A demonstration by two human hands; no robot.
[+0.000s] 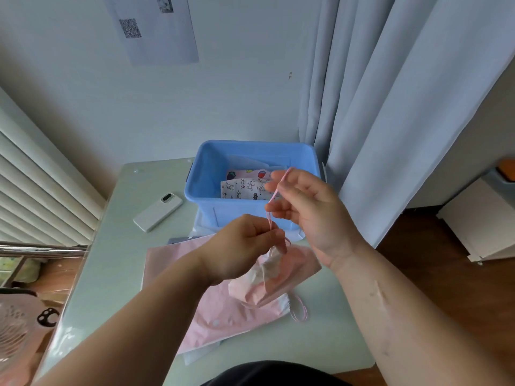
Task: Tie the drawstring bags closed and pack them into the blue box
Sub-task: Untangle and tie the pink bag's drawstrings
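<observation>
The left hand (245, 246) has its fingers curled tight on the gathered neck of a pink bag (267, 277), which hangs from that grip just above the worktop (117, 246). The right hand (309, 207) is raised over it, thumb and fingers pinched together on the pink cord (274, 195), which runs taut between the two hands. The bag sits in front of the blue box (203, 162), near it but not in it. Two patterned bags (245, 188) already lie inside the box.

The knot looks unfinished, and this is likely where things could slip. If the right hand pulls harder than the left can hold, the thin plastic at the neck may tear, or the neck may slide out and open again. A slack pull would leave a loose knot that works free once packed. The cord is thin (and its end is hard to make out here), so it could slip from the pinch mid-loop.

More pink bags (167, 260) lie flat underneath, and the hanging one could drag them towards the edge. A phone (158, 208) rests left of the box.
</observation>
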